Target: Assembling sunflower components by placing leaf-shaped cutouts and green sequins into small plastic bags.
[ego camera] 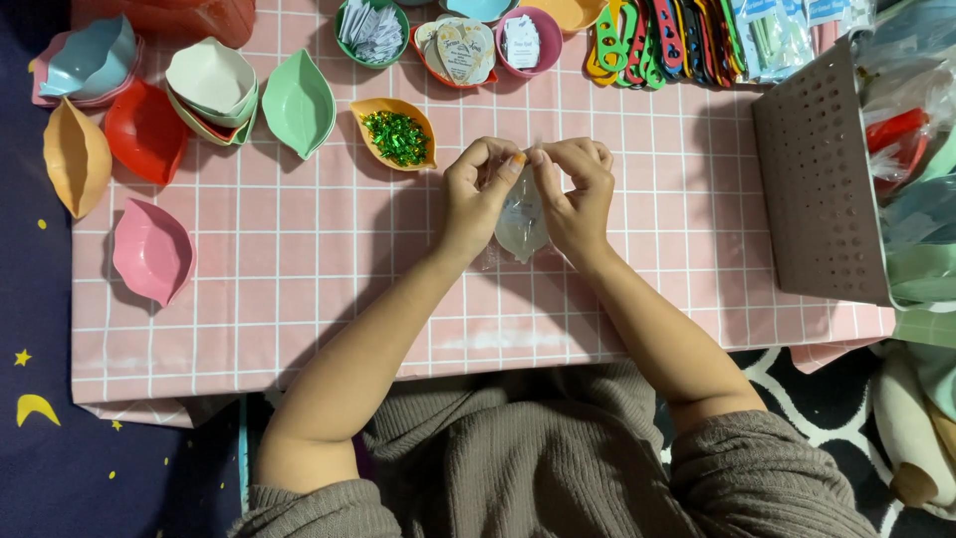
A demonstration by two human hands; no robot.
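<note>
My left hand [476, 194] and my right hand [576, 191] meet over the middle of a low table covered with a pink checked cloth [299, 299]. Both pinch the top edge of a small clear plastic bag [522, 221] that hangs between them, just above the cloth. What the bag holds is too faint to tell. An orange leaf-shaped dish [393, 133] with green sparkly beads lies just to the left of my left hand.
Several empty leaf-shaped dishes [298, 102] in green, red, pink, orange and blue lie at the left. Round bowls of paper tags [369, 30] and colourful plastic pieces [662, 40] line the far edge. A brown perforated basket [822, 179] of packets stands at the right.
</note>
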